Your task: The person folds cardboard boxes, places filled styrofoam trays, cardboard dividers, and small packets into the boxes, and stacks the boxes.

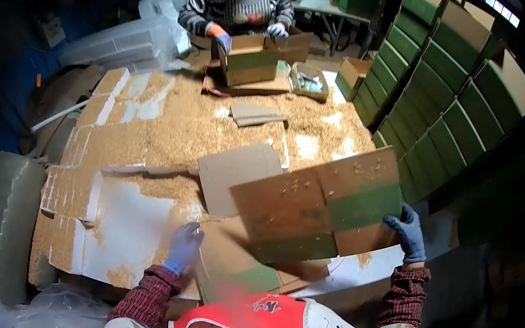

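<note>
A flattened cardboard carton (pixel 311 203), brown with green printed areas, is tilted up in front of me. My right hand (pixel 408 231), in a blue glove, grips its right edge, thumb on the near face. Beneath it lies a lower cardboard panel (pixel 245 269), brown and green; whether both are one piece is hard to make out. At that panel's left edge is my left hand (pixel 184 248), also blue-gloved and slightly blurred, its fingers drawn together on the edge. A plain grey-brown cardboard sheet (pixel 236 177) lies just behind the carton.
Wood shavings (pixel 192 124) cover much of the table, with white slabs (pixel 127 225) at left. Across it a person (pixel 244 1) in gloves handles an open box (pixel 251 65) beside a small tray (pixel 309 81). Tall stacks of green boxes (pixel 452 91) rise at right.
</note>
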`<state>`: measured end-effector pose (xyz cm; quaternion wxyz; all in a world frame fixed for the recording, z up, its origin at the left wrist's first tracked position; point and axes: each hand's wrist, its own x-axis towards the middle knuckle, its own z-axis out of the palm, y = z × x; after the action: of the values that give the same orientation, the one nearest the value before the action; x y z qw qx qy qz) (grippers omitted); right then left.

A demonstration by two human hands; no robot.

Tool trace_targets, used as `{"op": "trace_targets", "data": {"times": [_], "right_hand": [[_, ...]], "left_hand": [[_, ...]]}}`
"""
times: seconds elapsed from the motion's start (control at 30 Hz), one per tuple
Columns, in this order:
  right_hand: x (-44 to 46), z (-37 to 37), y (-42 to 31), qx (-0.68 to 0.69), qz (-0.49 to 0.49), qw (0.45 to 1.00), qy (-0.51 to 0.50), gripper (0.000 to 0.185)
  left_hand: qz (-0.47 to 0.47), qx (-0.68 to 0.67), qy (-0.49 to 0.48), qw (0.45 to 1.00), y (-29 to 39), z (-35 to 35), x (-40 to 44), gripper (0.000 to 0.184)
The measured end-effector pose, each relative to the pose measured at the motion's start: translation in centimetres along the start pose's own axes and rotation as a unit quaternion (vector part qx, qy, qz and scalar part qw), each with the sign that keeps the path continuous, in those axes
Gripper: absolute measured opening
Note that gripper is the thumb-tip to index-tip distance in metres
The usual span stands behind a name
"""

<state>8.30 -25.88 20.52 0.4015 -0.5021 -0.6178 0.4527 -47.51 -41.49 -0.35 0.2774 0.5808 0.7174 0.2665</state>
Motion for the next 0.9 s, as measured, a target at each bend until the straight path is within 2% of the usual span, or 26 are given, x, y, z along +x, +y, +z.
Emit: {"op": "trace_targets", "data": {"times": [0.03, 0.07, 0.1, 0.13, 0.2, 0.27, 0.3, 0.33, 0.37, 0.4, 0.43, 0.47, 0.5, 0.53, 0.57, 0.6, 0.63, 0.67, 0.73, 0.77, 0.8, 0.83, 0.87, 0.9], "right_hand": [[0.7, 0.5, 0.6, 0.020, 0.005, 0.999, -0.025, 0.039], [1.8, 1.3, 2.0, 0.041, 0.013, 0.998, -0.051, 0.039], [2.7, 2.7, 3.6, 0.070, -0.012, 0.995, -0.065, 0.039], [3.4, 4.6, 5.5, 0.097, -0.033, 0.992, -0.079, 0.040], [4.8, 8.5, 9.3, 0.103, 0.001, 0.990, -0.099, 0.040], [5.9, 12.5, 14.1, 0.135, 0.015, 0.983, -0.127, 0.049], [5.4, 14.2, 13.9, 0.053, -0.024, 0.995, -0.087, 0.052], [4.9, 16.0, 13.7, -0.028, -0.061, 0.997, -0.043, 0.055], [4.8, 17.6, 14.4, -0.008, -0.017, 1.000, 0.013, 0.063], [4.0, 18.6, 12.7, 0.019, -0.008, 0.998, 0.054, 0.068], [2.7, 19.1, 8.1, 0.056, -0.018, 0.995, 0.080, 0.074], [1.4, 19.3, 3.8, 0.079, -0.028, 0.993, 0.086, 0.080], [0.9, 19.5, 1.3, 0.098, -0.034, 0.991, 0.088, 0.087], [1.5, 20.5, 2.8, 0.052, -0.022, 0.994, 0.092, 0.093], [1.9, 20.5, 3.4, 0.103, -0.002, 0.994, 0.047, 0.097], [2.5, 20.2, 3.8, 0.152, 0.016, 0.988, 0.001, 0.101], [2.4, 19.9, 2.7, 0.153, 0.015, 0.988, 0.003, 0.101], [1.8, 19.5, 1.1, 0.164, 0.005, 0.986, 0.018, 0.103], [1.7, 19.2, 1.3, 0.176, -0.004, 0.984, 0.034, 0.105], [2.8, 19.5, 2.7, 0.162, 0.009, 0.986, 0.030, 0.106], [3.2, 20.0, 4.2, 0.149, 0.027, 0.988, 0.025, 0.107], [3.3, 20.5, 3.8, 0.124, 0.014, 0.991, 0.040, 0.108], [3.4, 21.1, 3.3, 0.099, 0.002, 0.994, 0.055, 0.108], [3.9, 21.7, 3.4, 0.108, -0.006, 0.993, 0.049, 0.104]], "left_hand": [[-0.012, -0.142, 0.052, 0.988, -0.8, -0.1, 1.5, 0.061], [-0.165, -0.474, 0.078, 0.861, 6.2, -3.1, 1.3, 0.072], [-0.157, -0.598, -0.043, 0.784, 8.0, -6.1, 1.4, 0.077], [-0.148, -0.699, -0.166, 0.679, 8.7, -8.1, 1.5, 0.082], [-0.143, -0.772, -0.350, 0.510, 8.2, -9.1, 1.7, 0.090], [-0.150, -0.574, -0.374, 0.713, 11.6, -9.6, 0.2, 0.090], [-0.155, -0.740, -0.534, 0.379, 9.2, -7.4, 1.0, 0.075], [-0.148, -0.622, -0.499, 0.585, 11.6, -6.6, 0.0, 0.063], [-0.160, -0.451, -0.473, 0.740, 14.0, -5.8, -0.9, 0.060], [-0.008, -0.331, -0.440, 0.835, 16.7, -4.8, -2.4, 0.064], [0.147, -0.218, -0.407, 0.875, 18.6, -3.5, -3.3, 0.066], [0.101, -0.202, -0.409, 0.884, 20.8, -2.4, -4.8, 0.077], [0.103, -0.168, -0.393, 0.898, 22.3, -1.3, -5.6, 0.075], [0.108, -0.133, -0.376, 0.911, 22.9, -0.6, -6.2, 0.074], [0.106, -0.129, -0.379, 0.910, 22.1, -0.2, -6.3, 0.074], [0.093, -0.204, -0.362, 0.905, 20.7, 0.6, -6.0, 0.068], [0.082, -0.281, -0.341, 0.894, 19.7, 1.4, -5.7, 0.063], [0.082, -0.280, -0.343, 0.893, 19.0, 1.9, -5.8, 0.063], [-0.089, -0.433, -0.248, 0.862, 18.1, 2.5, -6.0, 0.059], [-0.104, -0.484, -0.246, 0.833, 19.2, 2.3, -6.1, 0.062], [-0.107, -0.478, -0.251, 0.835, 20.0, 2.1, -6.4, 0.062], [0.004, -0.389, -0.248, 0.887, 20.8, 1.9, -6.5, 0.065], [0.118, -0.295, -0.238, 0.918, 21.7, 1.7, -6.4, 0.067], [0.152, -0.229, -0.245, 0.930, 22.6, 1.5, -6.2, 0.073]]}}
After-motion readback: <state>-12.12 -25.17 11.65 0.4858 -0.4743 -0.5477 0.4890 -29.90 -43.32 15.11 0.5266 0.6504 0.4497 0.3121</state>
